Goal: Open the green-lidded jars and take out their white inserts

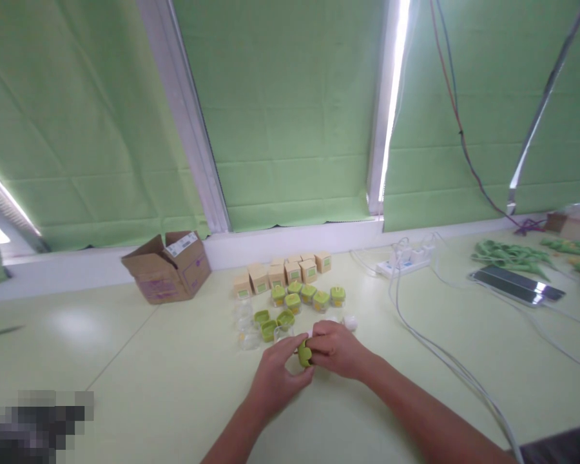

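Between my two hands is a small green plastic lid (304, 354), held just above the table. My left hand (281, 368) grips it from the left, thumb below and fingers above. My right hand (336, 349) has its fingers pressed against the right side of the same lid; part of it is hidden by them. Just beyond my hands lie several loose green lids (269, 330) and clear plastic cups (248, 340). A white roundish piece (350, 322) sits beyond my right hand. Further back stand several closed clear containers with green lids (321, 300).
Small tan boxes (276, 276) stand in rows behind the containers. An open cardboard box (171, 267) is at the back left. To the right are a white power strip (403, 263) with trailing cables (428, 351), phones (515, 285) and a green strap bundle (510, 255).
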Tool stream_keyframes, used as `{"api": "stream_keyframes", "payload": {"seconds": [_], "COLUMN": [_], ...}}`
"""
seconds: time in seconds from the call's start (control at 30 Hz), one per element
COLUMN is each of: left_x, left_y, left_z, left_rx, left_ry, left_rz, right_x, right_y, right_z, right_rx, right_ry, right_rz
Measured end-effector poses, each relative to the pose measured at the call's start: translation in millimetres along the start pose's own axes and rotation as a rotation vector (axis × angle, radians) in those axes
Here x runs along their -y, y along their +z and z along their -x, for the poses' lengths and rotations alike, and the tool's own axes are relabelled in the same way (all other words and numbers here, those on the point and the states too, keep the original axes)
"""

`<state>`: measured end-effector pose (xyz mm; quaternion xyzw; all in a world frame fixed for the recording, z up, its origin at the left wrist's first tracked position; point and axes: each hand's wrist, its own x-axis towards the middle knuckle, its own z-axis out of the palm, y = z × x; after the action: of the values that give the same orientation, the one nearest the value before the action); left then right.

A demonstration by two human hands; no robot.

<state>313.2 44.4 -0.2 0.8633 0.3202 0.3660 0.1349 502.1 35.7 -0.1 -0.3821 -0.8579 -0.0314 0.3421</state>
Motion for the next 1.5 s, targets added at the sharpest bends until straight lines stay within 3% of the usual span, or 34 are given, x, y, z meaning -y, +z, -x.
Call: {"api": "stream_keyframes", "payload": {"seconds": [0.6,1.17,1.5], "left_x": [-0.4,-6.5,0.5], "left_y": [-2.7,-5.3,-1.2], "left_z": [-0.9,-1.1,0.6], "left_rx": [-0.029,0.067,0.030], "left_ry": [0.024,-0.025,-0.021], "left_rz": [-0.012,0.063,0.016], "right_x": [-2.2,1.7,-3.8], "right_y": [0.9,-3.1,-3.8], "right_z": [1.7,3.4,3.6], "right_rx": [-0.032,0.075,0.075], "right_ry": [0.004,-0.054,-0.058], "right_rz": [-0.007,0.106,0.107]}}
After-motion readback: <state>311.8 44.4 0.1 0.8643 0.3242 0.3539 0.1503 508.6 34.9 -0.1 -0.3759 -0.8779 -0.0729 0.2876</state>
